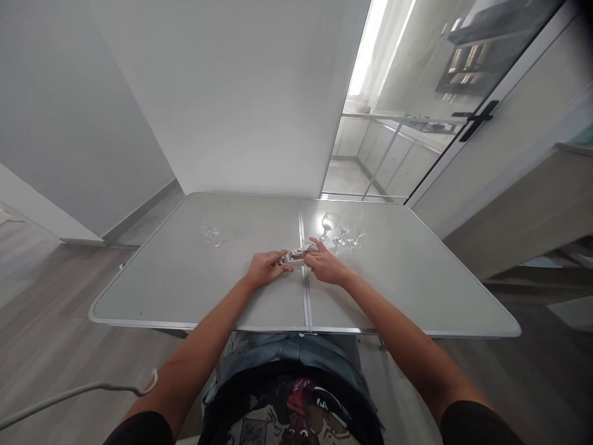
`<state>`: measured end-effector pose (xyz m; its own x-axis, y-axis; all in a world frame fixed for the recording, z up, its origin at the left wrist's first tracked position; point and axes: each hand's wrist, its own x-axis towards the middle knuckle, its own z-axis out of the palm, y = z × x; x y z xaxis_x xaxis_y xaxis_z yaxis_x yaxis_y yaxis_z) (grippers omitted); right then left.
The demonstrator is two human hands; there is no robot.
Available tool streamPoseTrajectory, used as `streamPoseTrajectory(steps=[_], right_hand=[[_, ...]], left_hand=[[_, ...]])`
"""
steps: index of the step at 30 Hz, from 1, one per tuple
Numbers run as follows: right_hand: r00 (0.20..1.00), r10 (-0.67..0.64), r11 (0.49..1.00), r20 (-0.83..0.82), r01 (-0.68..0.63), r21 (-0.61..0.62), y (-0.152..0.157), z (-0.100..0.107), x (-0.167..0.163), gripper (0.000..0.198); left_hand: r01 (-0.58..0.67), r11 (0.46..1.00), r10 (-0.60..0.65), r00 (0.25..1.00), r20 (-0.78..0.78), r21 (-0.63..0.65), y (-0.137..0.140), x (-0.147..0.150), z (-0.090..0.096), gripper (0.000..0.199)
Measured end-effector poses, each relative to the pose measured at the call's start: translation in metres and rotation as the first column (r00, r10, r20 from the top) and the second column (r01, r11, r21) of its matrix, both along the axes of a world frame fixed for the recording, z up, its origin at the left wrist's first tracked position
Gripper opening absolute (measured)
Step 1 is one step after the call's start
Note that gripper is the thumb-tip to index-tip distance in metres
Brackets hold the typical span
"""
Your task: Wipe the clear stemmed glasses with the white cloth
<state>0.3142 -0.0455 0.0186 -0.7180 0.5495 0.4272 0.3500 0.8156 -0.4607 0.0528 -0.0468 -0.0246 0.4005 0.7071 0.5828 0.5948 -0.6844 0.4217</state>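
Over the table's middle seam, my two hands meet around a small clear glass (294, 257) and a crumpled pale cloth (307, 248). My left hand (265, 269) pinches the glass from its left side, fingers closed. On the other side, my right hand (326, 266) is closed on the cloth and presses it against the glass. The glass is partly covered by fingers and cloth, so its full shape is hidden. Just beyond my right hand stand several clear stemmed glasses, the nearest a large-bowled wine glass (330, 222).
More clear glassware (211, 232) sits on the left half of the grey folding table (185, 284), too faint to make out exactly. A white wall (241, 111) rises behind the table. To the right is a glass-panelled door with a black handle (482, 117). A pale cable (92, 387) hangs at lower left.
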Motion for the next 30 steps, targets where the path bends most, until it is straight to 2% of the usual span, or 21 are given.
streamPoseTrajectory(steps=[1,2,3,4,6,8,9,10,11,12,14,16,17,18,19,21,24,27,29,30], right_hand=[[0.997,-0.048,0.992,-0.062,0.04,-0.116,-0.001,-0.001,-0.001,0.018],[0.986,-0.109,0.962,-0.129,0.072,-0.264,-0.003,0.0,-0.002,0.016],[0.965,-0.18,0.9,-0.188,0.085,-0.427,-0.004,0.001,-0.003,0.017],[0.939,-0.253,0.809,-0.232,0.073,-0.584,-0.005,0.004,-0.003,0.018],[0.885,-0.374,0.57,-0.276,-0.015,-0.821,-0.005,0.012,-0.004,0.022],[0.837,-0.464,0.354,-0.29,-0.125,-0.927,-0.005,0.019,-0.004,0.026],[0.815,-0.501,0.288,-0.291,-0.16,-0.944,-0.006,0.022,-0.005,0.027],[0.797,-0.53,0.266,-0.289,-0.168,-0.949,-0.008,0.023,-0.006,0.028],[0.785,-0.549,0.294,-0.285,-0.138,-0.946,-0.01,0.024,-0.008,0.027],[0.783,-0.555,0.369,-0.28,-0.07,-0.927,-0.014,0.024,-0.009,0.023],[0.826,-0.499,0.605,-0.261,0.117,-0.787,-0.022,0.023,-0.012,0.015],[0.927,-0.32,0.856,-0.197,0.194,-0.479,-0.028,0.022,-0.01,0.014],[0.97,-0.202,0.941,-0.133,0.155,-0.302,-0.029,0.022,-0.007,0.017],[0.995,-0.084,0.987,-0.054,0.076,-0.143,-0.029,0.023,-0.003,0.02],[0.999,0.019,1.0,0.03,-0.018,-0.015,-0.027,0.024,0.002,0.023],[0.974,0.148,0.977,0.172,-0.171,0.13,-0.022,0.028,0.013,0.026],[0.945,0.207,0.955,0.254,-0.251,0.157,-0.014,0.03,0.024,0.025],[0.968,0.169,0.983,0.186,-0.179,0.038,-0.014,0.027,0.022,0.025],[0.995,0.084,0.985,0.049,-0.075,-0.157,-0.019,0.023,0.014,0.022],[0.999,0.015,0.954,-0.042,-0.027,-0.297,-0.021,0.021,0.009,0.019]], left_hand=[[-0.019,0.998,0.022,0.999,-0.05,0.055,0.0,0.001,-0.001,0.054],[-0.032,0.993,0.043,0.994,-0.099,0.111,0.001,0.001,-0.002,0.053],[-0.036,0.985,0.06,0.988,-0.143,0.166,0.001,0.001,-0.003,0.053],[-0.03,0.976,0.07,0.981,-0.18,0.216,0.001,0.001,-0.003,0.052],[-0.008,0.956,0.076,0.972,-0.222,0.293,0.002,0.001,-0.003,0.05],[-0.009,0.941,0.091,0.969,-0.229,0.337,0.002,0.002,-0.002,0.048],[-0.019,0.938,0.103,0.969,-0.224,0.347,0.002,0.002,-0.001,0.048],[-0.029,0.936,0.111,0.97,-0.216,0.351,0.002,0.002,-0.001,0.047],[-0.035,0.936,0.113,0.972,-0.204,0.351,0.002,0.002,-0.001,0.047],[-0.04,0.937,0.11,0.977,-0.185,0.347,0.002,0.002,0.0,0.047],[-0.041,0.946,0.085,0.989,-0.124,0.321,0.002,0.002,0.0,0.048],[-0.027,0.962,0.042,0.998,-0.051,0.271,0.001,0.0,0.001,0.05],[-0.007,0.971,0.013,1.0,-0.023,0.239,0.001,-0.001,0.001,0.051],[0.025,0.978,-0.024,1.0,-0.005,0.207,0.001,-0.002,0.002,0.052],[0.062,0.982,-0.064,0.998,0.005,0.178,0.0,-0.002,0.002,0.054],[0.128,0.984,-0.131,0.991,0.017,0.128,0.0,-0.002,0.003,0.056],[0.166,0.983,-0.17,0.985,0.039,0.082,0.001,0.0,0.003,0.057],[0.148,0.982,-0.154,0.987,0.045,0.115,0.001,0.002,0.002,0.056],[0.133,0.978,-0.138,0.99,0.026,0.159,0.002,0.002,0.001,0.055],[0.13,0.975,-0.134,0.991,0.007,0.177,0.002,0.001,0.001,0.055]])
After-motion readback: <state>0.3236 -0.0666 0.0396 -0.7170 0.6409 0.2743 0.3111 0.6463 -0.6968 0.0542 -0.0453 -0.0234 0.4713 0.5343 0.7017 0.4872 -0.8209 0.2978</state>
